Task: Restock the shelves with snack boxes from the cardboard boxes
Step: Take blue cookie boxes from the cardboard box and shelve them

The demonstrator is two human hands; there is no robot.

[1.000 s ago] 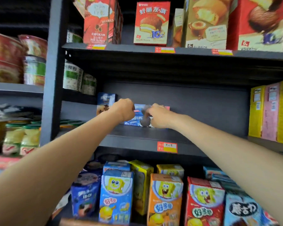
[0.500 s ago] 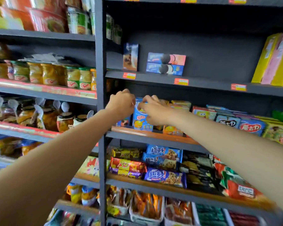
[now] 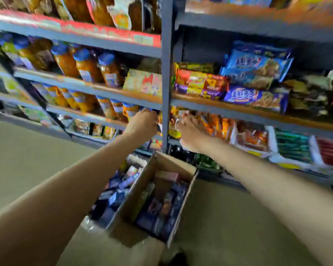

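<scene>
No legible text (motion blur).

An open brown cardboard box (image 3: 162,191) of snack boxes stood on the floor before the grey metal shelf upright (image 3: 166,73); jars sat left of that upright, wrapped packets right.

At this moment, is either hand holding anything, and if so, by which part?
Nothing visibly held. The left hand and right hand have loosely curled fingers above the cardboard box; motion blur hides anything small.

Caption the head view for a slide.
Both hands, left hand and right hand, empty above an open cardboard box of snack boxes below stocked shelves.
</scene>
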